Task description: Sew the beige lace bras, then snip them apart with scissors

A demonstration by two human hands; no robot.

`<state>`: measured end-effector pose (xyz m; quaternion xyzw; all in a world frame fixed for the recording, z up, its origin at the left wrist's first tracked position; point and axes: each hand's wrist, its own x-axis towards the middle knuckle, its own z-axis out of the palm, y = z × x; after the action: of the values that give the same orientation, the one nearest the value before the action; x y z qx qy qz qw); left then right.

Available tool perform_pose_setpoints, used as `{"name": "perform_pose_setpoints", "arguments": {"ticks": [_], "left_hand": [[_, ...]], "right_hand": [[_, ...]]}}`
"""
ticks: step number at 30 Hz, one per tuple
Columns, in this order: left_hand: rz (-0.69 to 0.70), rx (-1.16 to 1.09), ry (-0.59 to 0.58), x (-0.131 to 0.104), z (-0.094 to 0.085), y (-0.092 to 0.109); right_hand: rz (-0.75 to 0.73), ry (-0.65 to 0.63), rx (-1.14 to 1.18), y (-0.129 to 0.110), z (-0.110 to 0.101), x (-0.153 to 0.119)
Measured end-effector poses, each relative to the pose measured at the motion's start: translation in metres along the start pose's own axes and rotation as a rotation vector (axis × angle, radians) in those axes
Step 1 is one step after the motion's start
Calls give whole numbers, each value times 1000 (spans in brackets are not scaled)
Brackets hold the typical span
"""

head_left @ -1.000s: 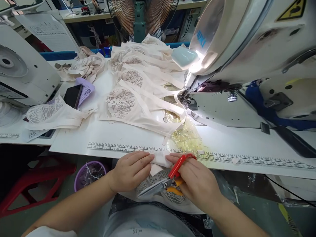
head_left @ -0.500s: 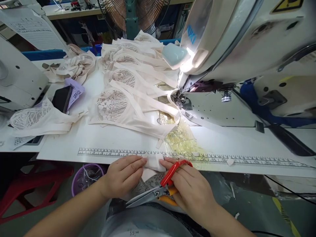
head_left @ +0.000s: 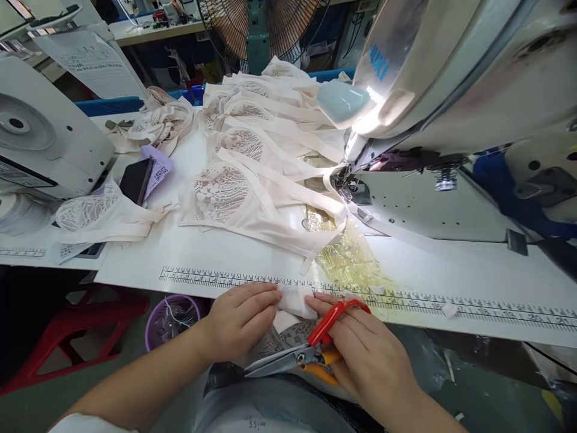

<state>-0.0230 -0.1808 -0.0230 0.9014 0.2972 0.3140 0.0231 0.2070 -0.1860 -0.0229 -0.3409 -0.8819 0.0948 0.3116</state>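
Observation:
My left hand [head_left: 243, 316] is closed, its fingertips pressing the left end of a white fabric band [head_left: 295, 300] at the table's front edge, over the printed ruler [head_left: 202, 278]. My right hand [head_left: 360, 337] pinches the band's right end. Red-and-orange scissors [head_left: 300, 359] hang from the right hand, the red handle over its fingers and the blades pointing left. Grey lace [head_left: 283, 340] hangs below the band, partly hidden by the scissors. Beyond my hands lies a cream lace bra [head_left: 220, 195], its strap reaching the sewing machine's needle area [head_left: 349, 183].
More cream bras [head_left: 243, 111] are piled behind. A lit sewing machine [head_left: 451, 78] fills the right side; another machine [head_left: 49, 126] stands left. A dark phone [head_left: 135, 180], a purple tag [head_left: 157, 171] and a lace bra [head_left: 103, 216] lie left. A purple bin [head_left: 151, 328] is below.
The camera view has turned slightly, so the table and machines appear shifted to the right. Both hands keep their hold on the band, and the scissors remain on my right hand.

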Motion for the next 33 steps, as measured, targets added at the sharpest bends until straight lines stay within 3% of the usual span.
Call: {"name": "perform_pose_setpoints", "arguments": {"ticks": [8,17,21,26,33], "left_hand": [[-23,-18,23,-3,2,1],[-82,45,127,6,4,8],[-112,95,144,3,7,12],[-168,49,95,6,4,11],[-496,99,-180,36,0,-1]], "right_hand": [[2,0,23,-1,2,0],[-37,46,17,-1,3,3],[-92,63,121,-3,1,-5],[-219,-68,100,-5,-2,1],[-122,29,19,-3,-3,16]]}}
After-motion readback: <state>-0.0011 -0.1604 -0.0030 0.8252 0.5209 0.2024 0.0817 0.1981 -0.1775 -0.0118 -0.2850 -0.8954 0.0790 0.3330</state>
